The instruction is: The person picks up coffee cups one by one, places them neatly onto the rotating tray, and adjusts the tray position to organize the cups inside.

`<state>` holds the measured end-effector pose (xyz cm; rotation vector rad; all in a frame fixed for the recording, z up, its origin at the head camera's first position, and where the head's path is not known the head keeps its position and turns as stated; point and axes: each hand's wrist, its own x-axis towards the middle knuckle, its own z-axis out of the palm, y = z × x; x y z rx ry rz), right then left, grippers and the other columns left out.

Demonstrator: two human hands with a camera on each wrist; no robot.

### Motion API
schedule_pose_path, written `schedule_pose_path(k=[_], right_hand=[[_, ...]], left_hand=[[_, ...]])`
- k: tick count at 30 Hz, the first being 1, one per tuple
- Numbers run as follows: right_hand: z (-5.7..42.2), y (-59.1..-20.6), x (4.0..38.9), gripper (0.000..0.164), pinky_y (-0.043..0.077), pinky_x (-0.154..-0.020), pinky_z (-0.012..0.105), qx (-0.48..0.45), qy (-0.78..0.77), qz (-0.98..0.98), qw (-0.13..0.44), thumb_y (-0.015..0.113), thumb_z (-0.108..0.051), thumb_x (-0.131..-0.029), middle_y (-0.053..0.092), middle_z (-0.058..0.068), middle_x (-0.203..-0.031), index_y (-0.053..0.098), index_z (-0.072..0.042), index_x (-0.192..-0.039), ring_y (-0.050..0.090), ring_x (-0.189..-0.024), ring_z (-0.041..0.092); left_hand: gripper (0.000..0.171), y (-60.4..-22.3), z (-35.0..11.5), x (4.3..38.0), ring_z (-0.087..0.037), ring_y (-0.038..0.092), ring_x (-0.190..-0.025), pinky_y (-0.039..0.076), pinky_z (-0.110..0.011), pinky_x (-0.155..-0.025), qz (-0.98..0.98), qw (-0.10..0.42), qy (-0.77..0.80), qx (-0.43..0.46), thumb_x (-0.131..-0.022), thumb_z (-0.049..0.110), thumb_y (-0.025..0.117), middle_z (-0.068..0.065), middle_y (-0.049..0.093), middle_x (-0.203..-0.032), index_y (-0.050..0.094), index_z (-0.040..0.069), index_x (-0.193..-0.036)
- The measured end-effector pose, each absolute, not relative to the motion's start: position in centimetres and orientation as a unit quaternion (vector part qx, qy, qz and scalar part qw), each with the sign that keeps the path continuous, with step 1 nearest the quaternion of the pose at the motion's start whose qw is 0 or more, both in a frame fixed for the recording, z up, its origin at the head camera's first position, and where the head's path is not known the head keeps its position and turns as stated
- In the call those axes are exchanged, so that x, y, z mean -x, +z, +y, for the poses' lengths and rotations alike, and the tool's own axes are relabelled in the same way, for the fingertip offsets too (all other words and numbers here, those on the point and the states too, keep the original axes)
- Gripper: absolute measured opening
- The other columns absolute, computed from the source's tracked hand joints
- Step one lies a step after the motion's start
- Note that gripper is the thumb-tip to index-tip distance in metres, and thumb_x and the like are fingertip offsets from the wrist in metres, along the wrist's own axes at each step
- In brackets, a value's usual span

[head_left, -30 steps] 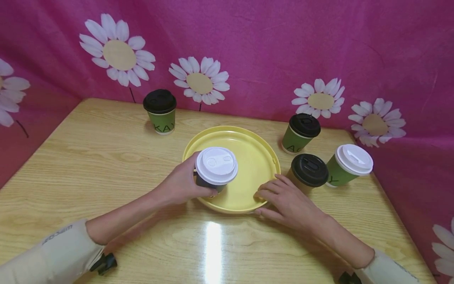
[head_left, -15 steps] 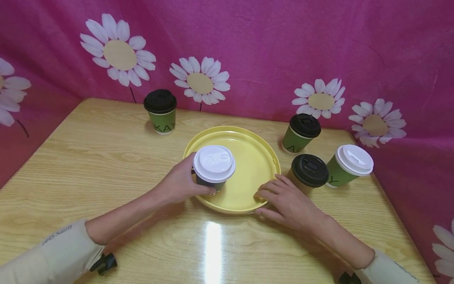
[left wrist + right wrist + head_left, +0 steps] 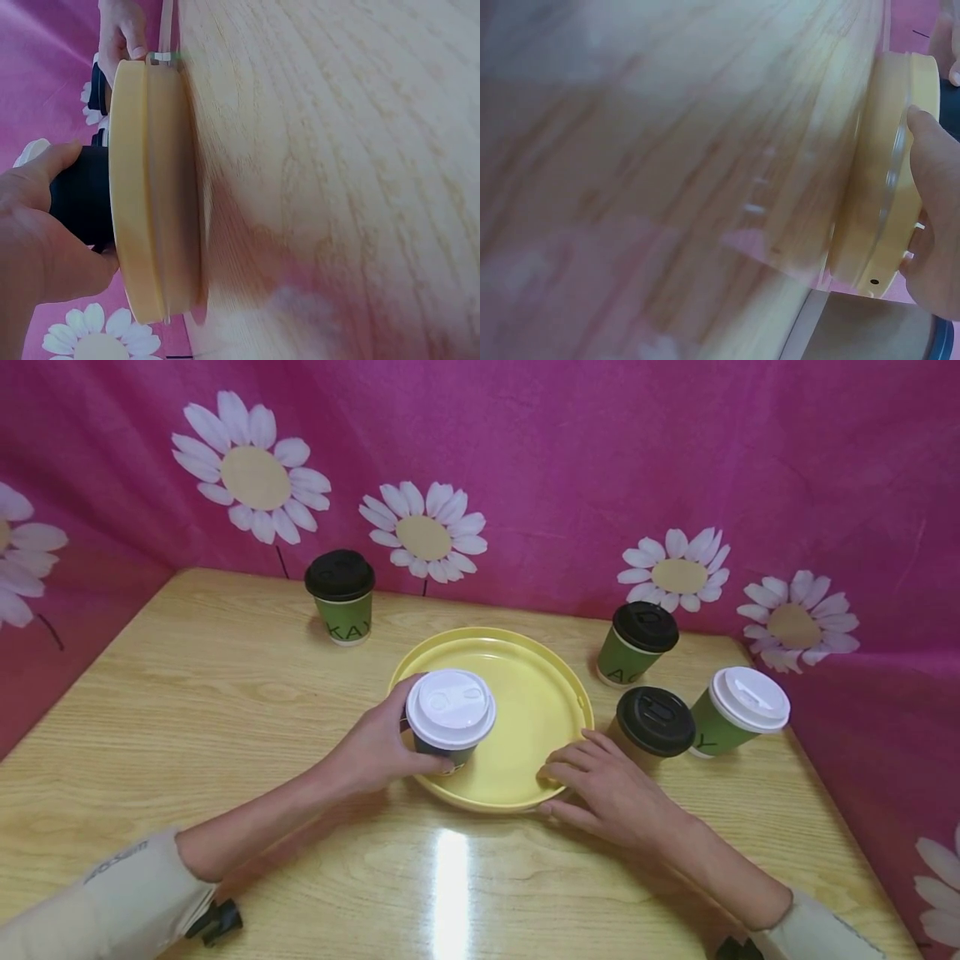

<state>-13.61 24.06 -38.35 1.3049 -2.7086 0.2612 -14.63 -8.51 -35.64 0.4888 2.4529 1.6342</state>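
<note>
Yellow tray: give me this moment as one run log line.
left hand: grips white-lidded dark cup, over left side of yellow tray | right hand: holds tray rim, near right | cup-tray contact: unclear

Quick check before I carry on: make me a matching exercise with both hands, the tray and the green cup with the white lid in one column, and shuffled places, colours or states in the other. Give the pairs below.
Column one
1. left hand
2. right hand
3. tray
4. green cup with the white lid

Column two
A. yellow and round
B. stands to the right of a brown cup with a black lid
C. pinches the tray's edge
D. grips a dark cup with a white lid

Pairs: 1-D, 2-C, 3-A, 4-B
</note>
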Motion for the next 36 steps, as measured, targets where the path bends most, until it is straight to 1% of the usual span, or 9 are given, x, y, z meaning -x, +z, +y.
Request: schedule_pose_path(k=[8,12,15,19,22,25,27,32,36], right_hand=[[24.1,-38.5,13.6,0.038,0.024,-0.114,0.052,-0.434,0.086,-0.894,0.066,0.062,-0.051,-0.095,0.064,-0.003,-0.113,0.068,-0.017,-0.113,0.055,-0.115,0.022],[24.1,-38.4,13.6,0.039,0.023,-0.115,0.051,-0.433,0.088,-0.895,0.063,0.061,-0.052,-0.095,0.064,-0.003,-0.113,0.068,-0.018,-0.113,0.054,-0.115,0.021],[24.0,-38.4,13.6,0.039,0.023,-0.115,0.051,-0.431,0.087,-0.896,0.061,0.061,-0.052,-0.095,0.064,-0.004,-0.113,0.068,-0.018,-0.113,0.054,-0.115,0.021],[24.0,-38.4,13.6,0.039,0.023,-0.115,0.051,-0.432,0.084,-0.896,0.061,0.061,-0.051,-0.095,0.064,-0.003,-0.114,0.068,-0.018,-0.113,0.054,-0.115,0.021],[24.1,-38.4,13.6,0.038,0.023,-0.115,0.050,-0.434,0.082,-0.895,0.062,0.062,-0.050,-0.095,0.064,-0.003,-0.114,0.068,-0.017,-0.114,0.054,-0.115,0.021],[24.1,-38.4,13.6,0.038,0.022,-0.115,0.050,-0.434,0.082,-0.895,0.062,0.062,-0.050,-0.095,0.064,-0.003,-0.114,0.068,-0.017,-0.114,0.054,-0.115,0.021],[24.1,-38.4,13.6,0.039,0.022,-0.115,0.050,-0.433,0.083,-0.895,0.061,0.062,-0.051,-0.095,0.064,-0.003,-0.114,0.068,-0.018,-0.114,0.054,-0.115,0.021],[24.1,-38.4,13.6,0.040,0.022,-0.115,0.049,-0.432,0.082,-0.896,0.060,0.060,-0.052,-0.095,0.064,-0.003,-0.114,0.068,-0.018,-0.114,0.054,-0.116,0.021],[24.1,-38.4,13.6,0.041,0.022,-0.115,0.049,-0.431,0.085,-0.896,0.059,0.060,-0.053,-0.095,0.064,-0.003,-0.114,0.068,-0.017,-0.114,0.054,-0.116,0.021]], left_hand=[[0.116,-35.7,-8.9,14.5,-0.029,0.040,-0.139,0.028,-0.044,-0.115,0.801,0.078,0.573,-0.158,-0.069,0.011,0.092,-0.015,0.042,-0.150,0.017,0.004,-0.156],[0.118,-35.5,-9.2,14.3,-0.030,0.037,-0.140,0.029,-0.045,-0.114,0.797,0.067,0.578,-0.162,-0.068,0.014,0.093,-0.014,0.035,-0.153,0.016,0.008,-0.158],[0.117,-35.1,-9.4,14.0,-0.028,0.035,-0.140,0.031,-0.047,-0.113,0.805,0.039,0.566,-0.173,-0.067,0.019,0.094,-0.010,0.032,-0.155,0.020,0.013,-0.157],[0.106,-34.2,-9.6,13.5,-0.024,0.035,-0.139,0.032,-0.050,-0.112,0.825,-0.022,0.529,-0.200,-0.069,0.025,0.093,-0.006,0.035,-0.153,0.030,0.012,-0.153],[0.087,-33.7,-9.7,13.2,-0.023,0.036,-0.137,0.033,-0.049,-0.111,0.844,-0.078,0.482,-0.222,-0.076,0.028,0.087,-0.007,0.041,-0.147,0.040,0.009,-0.147],[0.067,-33.4,-9.5,13.0,-0.025,0.039,-0.133,0.034,-0.047,-0.110,0.855,-0.130,0.432,-0.254,-0.083,0.027,0.079,-0.009,0.046,-0.141,0.048,0.007,-0.139],[0.059,-33.3,-9.2,12.8,-0.026,0.042,-0.130,0.037,-0.047,-0.108,0.857,-0.160,0.402,-0.281,-0.086,0.024,0.077,-0.010,0.050,-0.138,0.052,0.005,-0.135],[0.052,-33.4,-8.5,12.8,-0.026,0.048,-0.127,0.039,-0.044,-0.106,0.852,-0.213,0.327,-0.348,-0.085,0.026,0.078,-0.009,0.056,-0.134,0.059,0.006,-0.129],[0.049,-33.5,-8.1,12.9,-0.024,0.049,-0.128,0.037,-0.041,-0.108,0.843,-0.235,0.294,-0.383,-0.086,0.028,0.077,-0.007,0.058,-0.132,0.062,0.007,-0.127]])
